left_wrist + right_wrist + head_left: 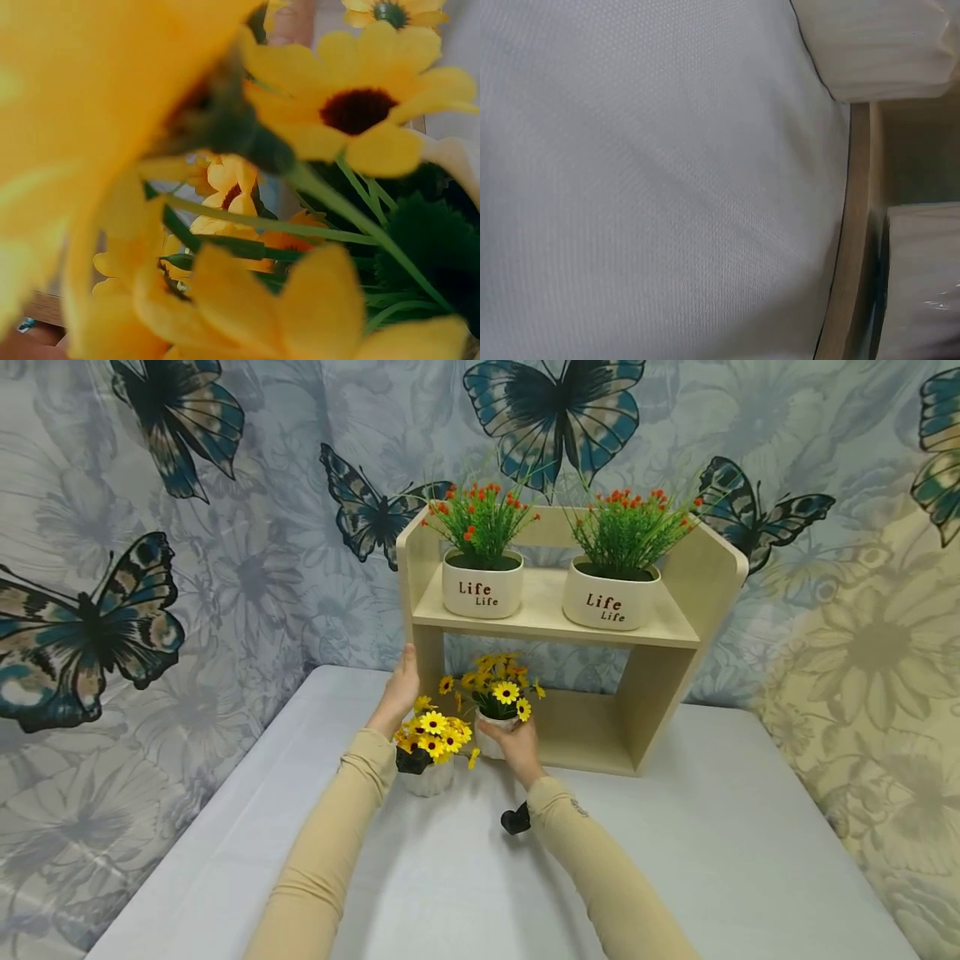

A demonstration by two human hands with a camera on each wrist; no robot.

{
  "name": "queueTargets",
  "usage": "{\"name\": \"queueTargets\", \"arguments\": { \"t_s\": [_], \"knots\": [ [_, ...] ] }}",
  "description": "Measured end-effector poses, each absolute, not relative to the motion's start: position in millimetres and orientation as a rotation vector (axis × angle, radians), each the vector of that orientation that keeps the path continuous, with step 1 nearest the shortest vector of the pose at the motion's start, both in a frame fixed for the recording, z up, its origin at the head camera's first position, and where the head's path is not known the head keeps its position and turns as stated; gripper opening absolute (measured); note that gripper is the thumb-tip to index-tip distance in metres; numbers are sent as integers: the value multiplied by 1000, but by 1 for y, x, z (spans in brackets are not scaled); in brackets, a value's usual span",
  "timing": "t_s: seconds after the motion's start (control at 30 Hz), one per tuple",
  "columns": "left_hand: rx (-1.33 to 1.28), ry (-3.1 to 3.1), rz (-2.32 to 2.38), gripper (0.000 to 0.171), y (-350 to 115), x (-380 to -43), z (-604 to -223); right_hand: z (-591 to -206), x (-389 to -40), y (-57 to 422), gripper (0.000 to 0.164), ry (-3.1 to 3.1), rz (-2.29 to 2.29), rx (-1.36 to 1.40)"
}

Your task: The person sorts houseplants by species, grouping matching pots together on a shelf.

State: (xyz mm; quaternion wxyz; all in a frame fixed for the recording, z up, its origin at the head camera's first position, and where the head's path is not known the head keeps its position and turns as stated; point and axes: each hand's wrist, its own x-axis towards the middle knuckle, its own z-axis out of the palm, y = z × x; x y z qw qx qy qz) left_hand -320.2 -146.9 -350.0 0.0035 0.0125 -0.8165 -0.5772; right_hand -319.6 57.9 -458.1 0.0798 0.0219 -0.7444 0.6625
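Observation:
My right hand grips a small white pot of yellow flowers at the left front of the shelf's lower level. Against the outer left side of the light wooden shelf rests my left hand, its fingers pointing up. Below that hand a second white pot with yellow flowers stands on the table. Large yellow petals fill the left wrist view and hide most of that hand. White pots and the shelf's front edge appear in the right wrist view.
On the shelf's top level stand two white "Life" pots with orange-red flowers. A white cloth covers the table. Butterfly-patterned fabric hangs behind and at the sides. The right wrist carries a small black device.

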Motion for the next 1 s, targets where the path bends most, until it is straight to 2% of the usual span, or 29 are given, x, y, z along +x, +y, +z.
{"name": "queueTargets", "arguments": {
  "t_s": [0.3, 0.47, 0.7, 1.0],
  "knots": [
    [41, -2560, -1811, 91, -146, -319, -355, -454, -316, 55, 86, -2266, 2035, 127],
    [20, -2569, -1784, 89, -147, -320, -353, -442, -315, 55, 76, -2249, 2113, 274],
    [38, -2583, -1763, 91, -147, -321, -349, -456, -330, 51, 61, -2307, 1997, 293],
    [52, -2580, -1795, 91, -149, -320, -353, -458, -333, 50, 64, -2333, 2067, 232]
  ]
}}
